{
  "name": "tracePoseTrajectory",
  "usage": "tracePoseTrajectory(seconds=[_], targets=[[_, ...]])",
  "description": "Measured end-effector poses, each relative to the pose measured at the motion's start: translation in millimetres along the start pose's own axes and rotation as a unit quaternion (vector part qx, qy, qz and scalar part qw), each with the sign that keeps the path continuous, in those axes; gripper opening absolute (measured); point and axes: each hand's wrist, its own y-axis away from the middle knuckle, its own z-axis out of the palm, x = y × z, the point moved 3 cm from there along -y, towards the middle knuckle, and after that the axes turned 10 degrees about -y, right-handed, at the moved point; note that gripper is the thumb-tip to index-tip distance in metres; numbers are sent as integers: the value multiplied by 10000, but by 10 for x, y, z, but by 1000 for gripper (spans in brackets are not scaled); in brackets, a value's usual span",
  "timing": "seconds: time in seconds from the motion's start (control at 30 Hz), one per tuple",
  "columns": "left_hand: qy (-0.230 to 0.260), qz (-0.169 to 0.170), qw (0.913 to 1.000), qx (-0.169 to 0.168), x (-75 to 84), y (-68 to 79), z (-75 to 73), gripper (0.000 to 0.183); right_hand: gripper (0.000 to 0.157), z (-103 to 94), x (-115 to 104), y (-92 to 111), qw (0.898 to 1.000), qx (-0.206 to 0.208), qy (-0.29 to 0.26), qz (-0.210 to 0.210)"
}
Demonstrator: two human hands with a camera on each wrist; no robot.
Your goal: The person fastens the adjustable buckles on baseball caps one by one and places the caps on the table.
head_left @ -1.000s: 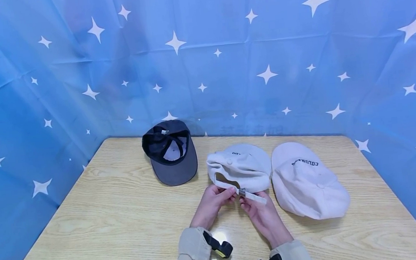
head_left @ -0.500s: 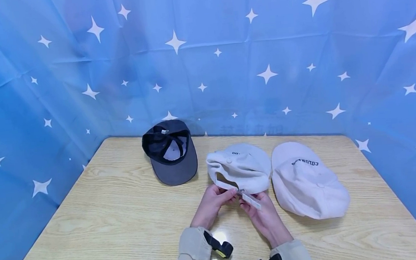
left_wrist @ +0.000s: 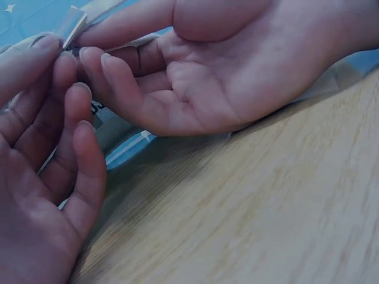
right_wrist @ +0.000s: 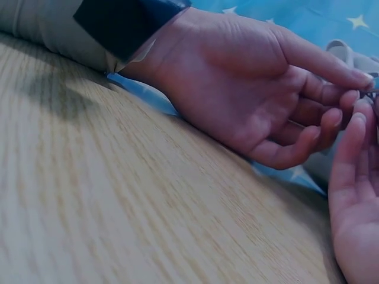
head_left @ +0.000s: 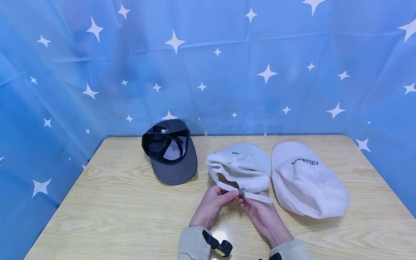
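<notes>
A pale grey cap [head_left: 250,169] sits mid-table with its back strap toward me. My left hand [head_left: 211,206] pinches the strap between thumb and fingers, just left of the metal buckle [head_left: 241,192]. On the other side, my right hand [head_left: 265,218] pinches at the buckle from below, and the loose strap end [head_left: 260,198] sticks out rightward over it. In the left wrist view the fingertips of both hands meet around the shiny buckle [left_wrist: 75,29]. The right wrist view catches the right hand [right_wrist: 358,207] only partly, at its edge.
A dark grey cap [head_left: 176,174] lies upside down at the back left, its inside showing. Close to the right of the pale grey cap is a whitish cap [head_left: 311,187] lettered COLORADO. Behind the wooden table [head_left: 101,222] hangs a blue curtain [head_left: 209,63] with white stars.
The loose strap end dipped toward me half a second ago and now points right again, reaching a little farther out. Both hands have stayed in nearly the same place.
</notes>
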Motion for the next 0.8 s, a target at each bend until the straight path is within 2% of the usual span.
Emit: tracePoseTrajectory(seconds=[0.13,0.33,0.53,0.6,0.8], targets=[[106,15,9999,-71,2,-3,11,28,15,-5,1,-6,9997,-204,-91,-38],[254,-52,9996,81,-2,-8,11,32,14,-7,-3,-6,9997,-159,-179,-3],[1068,16,9938,303,2,4,-36,29,13,-18,-11,38,9988,312,-384,29],[1207,18,9920,368,8,8,-49,26,12,-27,-9,41,9984,384,-424,40],[1219,-18,9917,417,13,7,-61,22,16,-14,-23,13,9986,-107,-515,-62]])
